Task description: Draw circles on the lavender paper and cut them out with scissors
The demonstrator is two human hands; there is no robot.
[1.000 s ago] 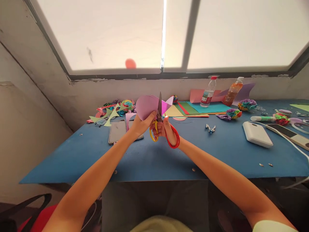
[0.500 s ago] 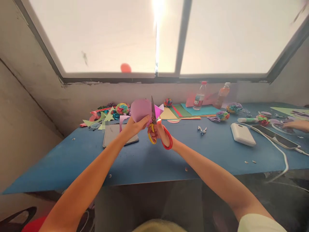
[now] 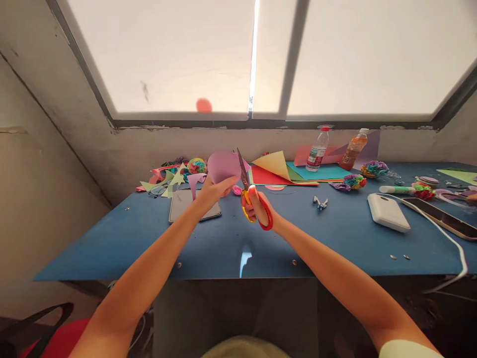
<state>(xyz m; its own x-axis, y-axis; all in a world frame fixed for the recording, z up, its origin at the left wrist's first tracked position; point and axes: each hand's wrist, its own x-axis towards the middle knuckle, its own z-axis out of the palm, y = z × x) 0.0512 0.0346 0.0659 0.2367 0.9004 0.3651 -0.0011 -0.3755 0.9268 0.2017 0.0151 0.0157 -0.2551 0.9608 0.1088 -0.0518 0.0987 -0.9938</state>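
1. Head view, step in hand: cutting coloured paper. The left hand (image 3: 214, 191) holds up a lilac paper piece (image 3: 222, 166); the right hand (image 3: 257, 206) works a pair of scissors (image 3: 250, 196) with red and yellow handles. Blades point toward 11 o'clock, tips at the paper's right edge.

2. Head view, left fingers: curled and pressed on the lower edge of the lilac paper, thumb on the near face, pinching it. The paper stands above the blue table (image 3: 335, 238), at 12 o'clock from the hand, not resting on anything.

3. Head view, right fingers: threaded through the scissor loops and closed around them. Blades look nearly shut, though the gap is too fine to be sure.

4. Head view, judgement on the next move: another snip seems to call for opening the blades and turning the paper into them while the pinch stays firm, fingertips kept clear of the cutting line.

5. Head view, surroundings: a phone (image 3: 192, 205) lies flat just at 7 o'clock of the left hand; paper scraps (image 3: 167, 180) further at 9 o'clock; stacked coloured sheets (image 3: 294, 174) at 1 o'clock of the scissors; two bottles (image 3: 316, 150) near the wall; a white power bank (image 3: 387, 213) at 3 o'clock.
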